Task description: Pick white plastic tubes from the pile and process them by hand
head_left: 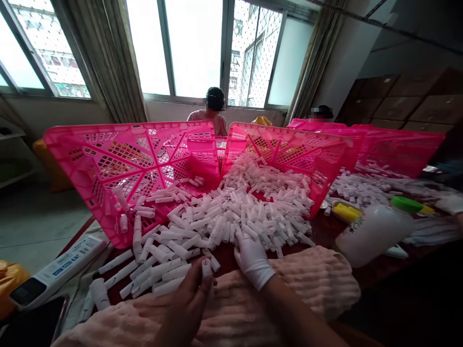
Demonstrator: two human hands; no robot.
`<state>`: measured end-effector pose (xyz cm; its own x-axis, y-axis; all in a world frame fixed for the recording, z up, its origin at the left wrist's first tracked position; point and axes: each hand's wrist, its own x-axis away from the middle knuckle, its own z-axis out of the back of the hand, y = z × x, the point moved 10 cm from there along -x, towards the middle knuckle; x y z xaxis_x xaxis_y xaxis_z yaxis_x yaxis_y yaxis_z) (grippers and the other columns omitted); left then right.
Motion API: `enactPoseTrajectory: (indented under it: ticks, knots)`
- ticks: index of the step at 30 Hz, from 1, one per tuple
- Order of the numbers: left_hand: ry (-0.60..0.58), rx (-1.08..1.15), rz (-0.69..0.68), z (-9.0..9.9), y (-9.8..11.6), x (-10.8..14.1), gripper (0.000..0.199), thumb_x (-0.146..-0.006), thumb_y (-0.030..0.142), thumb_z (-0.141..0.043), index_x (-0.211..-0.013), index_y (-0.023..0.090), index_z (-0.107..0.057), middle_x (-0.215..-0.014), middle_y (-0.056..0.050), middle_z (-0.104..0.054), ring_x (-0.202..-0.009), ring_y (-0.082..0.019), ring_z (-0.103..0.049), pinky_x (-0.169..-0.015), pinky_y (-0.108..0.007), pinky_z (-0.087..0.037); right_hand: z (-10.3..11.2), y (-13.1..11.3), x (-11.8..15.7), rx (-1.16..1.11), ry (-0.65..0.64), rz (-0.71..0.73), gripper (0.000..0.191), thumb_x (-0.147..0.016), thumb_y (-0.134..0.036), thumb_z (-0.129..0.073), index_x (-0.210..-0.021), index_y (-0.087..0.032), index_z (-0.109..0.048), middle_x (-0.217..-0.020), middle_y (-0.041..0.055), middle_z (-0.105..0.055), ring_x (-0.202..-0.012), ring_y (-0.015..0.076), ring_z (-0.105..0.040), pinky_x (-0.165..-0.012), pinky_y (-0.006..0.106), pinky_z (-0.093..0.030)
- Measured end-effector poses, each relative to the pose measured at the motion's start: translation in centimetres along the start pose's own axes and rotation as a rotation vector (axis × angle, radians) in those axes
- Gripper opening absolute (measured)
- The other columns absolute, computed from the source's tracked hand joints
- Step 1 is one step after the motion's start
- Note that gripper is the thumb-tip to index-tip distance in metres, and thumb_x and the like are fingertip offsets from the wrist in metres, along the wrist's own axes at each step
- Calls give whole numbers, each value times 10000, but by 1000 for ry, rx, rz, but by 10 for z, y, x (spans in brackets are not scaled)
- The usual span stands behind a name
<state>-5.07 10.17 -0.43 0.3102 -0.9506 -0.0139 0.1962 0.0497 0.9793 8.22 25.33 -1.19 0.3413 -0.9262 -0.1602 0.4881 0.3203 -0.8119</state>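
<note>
My bare left hand [190,296] is closed round a short white tube [206,270], held upright with its open end facing up, near the front of the pile. My right hand [251,258], in a white glove, reaches to the near edge of the heap of white tubes [231,212]. Its fingers are curled in against a tube there, and their tips are partly hidden among the tubes. Longer white tubes [166,272] lie loosely to the left of my left hand. Under both wrists lies a pink ribbed cloth [300,284].
Two pink plastic baskets [159,159] lie tipped towards me behind the heap. On the right are a white bottle with a green lid [376,231] and a yellow item in a dish [346,212]. A long white box [60,270] is at left. People [213,113] sit beyond.
</note>
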Motion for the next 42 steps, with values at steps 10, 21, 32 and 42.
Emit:
enactPoseTrajectory:
  ticks: [10, 21, 32, 42]
  knots:
    - [-258, 200, 38, -46, -9, 23, 455, -874, 523, -514, -1165, 179, -582, -618, 18, -541, -545, -118, -469, -564, -232, -441, 1, -46, 55, -810, -174, -57, 428, -769, -532, -557, -884, -165, -369, -707, 3, -446, -418, 116, -389, -356, 148, -345]
    - [-443, 998, 162, -71, -17, 28, 330, -805, 439, -656, -975, 159, -619, -521, 61, -447, -385, -33, -334, -365, -139, -264, 13, -93, 76, -1036, -185, 286, 122, -896, -153, -579, -856, -150, -464, -900, 48, -518, -809, 178, -524, -690, 187, -468]
    - [-564, 1046, 140, -91, -12, 34, 313, -833, 441, -630, -935, 146, -612, -489, 61, -475, -326, -22, -326, -318, -128, -236, -8, -72, 77, -1398, -201, 83, 228, -999, -238, -713, -906, -171, -516, -871, 15, -524, -670, 138, -549, -662, 216, -514]
    - [-436, 954, 184, -87, -22, 32, 400, -781, 549, -639, -933, 182, -597, -478, 86, -449, -320, -30, -308, -321, -151, -232, -23, -80, 99, -1218, -330, 176, 357, -1084, -504, -591, -1001, -169, -684, -1000, 84, -572, -962, 214, -558, -941, 281, -468]
